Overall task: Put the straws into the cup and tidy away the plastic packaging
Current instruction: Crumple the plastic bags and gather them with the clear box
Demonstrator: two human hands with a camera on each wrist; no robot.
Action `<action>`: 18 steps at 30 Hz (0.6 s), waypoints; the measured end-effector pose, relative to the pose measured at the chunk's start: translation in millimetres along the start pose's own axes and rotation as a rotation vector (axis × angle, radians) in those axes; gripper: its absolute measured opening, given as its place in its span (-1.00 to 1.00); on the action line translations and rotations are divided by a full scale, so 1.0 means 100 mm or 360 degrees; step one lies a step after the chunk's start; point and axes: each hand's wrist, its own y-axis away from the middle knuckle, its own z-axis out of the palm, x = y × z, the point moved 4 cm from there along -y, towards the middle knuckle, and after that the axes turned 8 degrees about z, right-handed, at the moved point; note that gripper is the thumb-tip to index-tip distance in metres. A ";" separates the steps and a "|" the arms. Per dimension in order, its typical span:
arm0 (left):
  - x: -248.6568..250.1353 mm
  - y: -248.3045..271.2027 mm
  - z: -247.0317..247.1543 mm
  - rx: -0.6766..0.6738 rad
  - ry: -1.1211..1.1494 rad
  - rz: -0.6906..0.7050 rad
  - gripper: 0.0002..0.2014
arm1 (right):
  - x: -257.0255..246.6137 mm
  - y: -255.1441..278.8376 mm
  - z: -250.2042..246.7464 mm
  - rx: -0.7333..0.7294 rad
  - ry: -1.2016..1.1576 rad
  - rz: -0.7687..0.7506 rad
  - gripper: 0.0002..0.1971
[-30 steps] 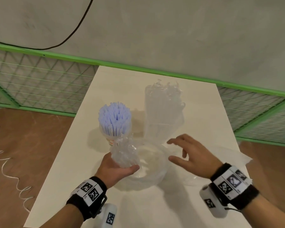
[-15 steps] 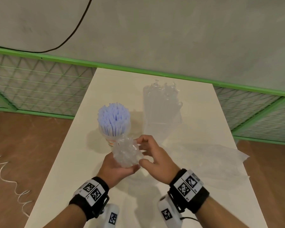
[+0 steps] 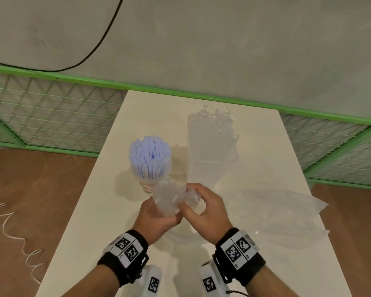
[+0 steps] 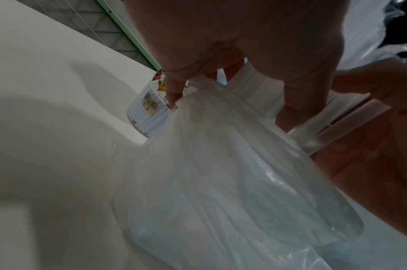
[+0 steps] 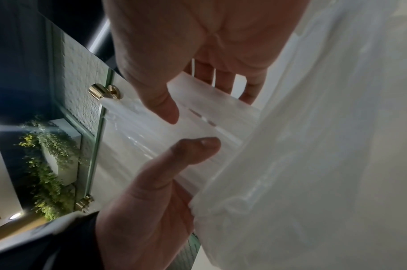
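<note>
- The left hand (image 3: 156, 217) curls its fingers around a crumpled wad of clear plastic packaging (image 3: 169, 198), thumb pressed on its near side; the head view shows this grip from above.
- The right hand (image 3: 204, 209) pinches the same wad at its 3 o'clock side, fingers bent in over the crinkled film.
- From the left wrist view, the packaging (image 4: 221, 173) hangs below the fingers (image 4: 174, 87) in loose folds, something the head view hides.
- The right wrist view shows the film (image 5: 313, 146) draped beside both thumbs, and how tightly that hand grips cannot be told there.
- At 11 o'clock from the hands, the cup (image 3: 149, 183) stands upright on the table (image 3: 90, 221), packed with pale blue straws (image 3: 150, 153); the left wrist view alone shows its printed label (image 4: 151, 102).
- A second clear bag (image 3: 212, 146) lies at 1 o'clock, and a flat sheet of film (image 3: 276, 213) at 3 o'clock.
</note>
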 end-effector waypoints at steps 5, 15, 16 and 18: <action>-0.06 -0.05 0.01 0.0022 -0.0053 0.0037 -0.73 | 0.02 -0.01 -0.07 0.0046 -0.0132 0.0096 -0.72; -0.06 -0.11 0.09 0.0031 -0.0015 0.0099 -0.74 | -0.09 -0.04 -0.11 0.0140 -0.0245 0.0012 -0.87; -0.05 -0.12 0.10 0.0030 -0.0011 0.0115 -0.73 | -0.11 -0.05 -0.11 0.0112 -0.0285 0.0039 -0.87; -0.06 -0.14 0.09 0.0053 -0.0028 0.0136 -0.74 | -0.13 -0.04 -0.13 0.0095 -0.0324 0.0057 -0.81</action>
